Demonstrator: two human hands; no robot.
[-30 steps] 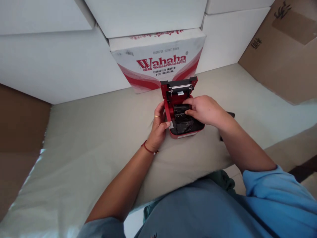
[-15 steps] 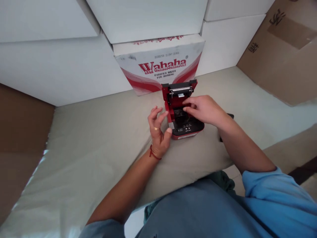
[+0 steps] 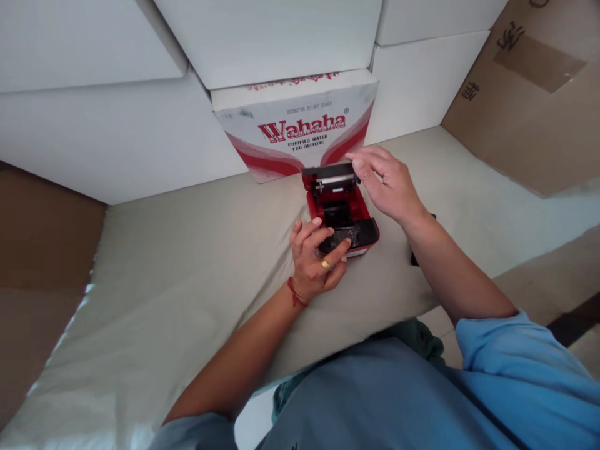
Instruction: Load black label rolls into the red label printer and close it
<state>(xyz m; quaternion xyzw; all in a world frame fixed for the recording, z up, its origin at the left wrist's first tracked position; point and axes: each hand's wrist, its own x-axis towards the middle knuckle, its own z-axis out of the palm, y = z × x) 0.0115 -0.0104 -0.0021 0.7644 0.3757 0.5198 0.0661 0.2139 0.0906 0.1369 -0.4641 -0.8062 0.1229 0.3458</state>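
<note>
A small red-and-black label printer (image 3: 367, 234) sits on the cloth-covered surface, its lid (image 3: 332, 171) raised and a roller showing under the lid's edge. My left hand (image 3: 316, 259) lies over the printer's front left, fingers apart and their tips on the black front panel. By those fingertips is a shiny dark patch that I cannot make out. At the lid's upper right corner, my right hand (image 3: 387, 181) has its thumb and fingers closed on the edge. The inner bay looks dark; its contents are unclear.
Behind the printer stands a white-and-red Wahaha water carton (image 3: 304, 134). White boxes (image 3: 154, 137) are stacked along the back. Brown cardboard boxes stand on the right (image 3: 525, 106) and left (image 3: 42, 281). A black object (image 3: 414, 257) lies partly hidden under my right forearm.
My right hand has moved up from the printer's bay to the lid's corner. My left hand has come from beside the printer onto its front panel. The lid has tipped slightly forward.
</note>
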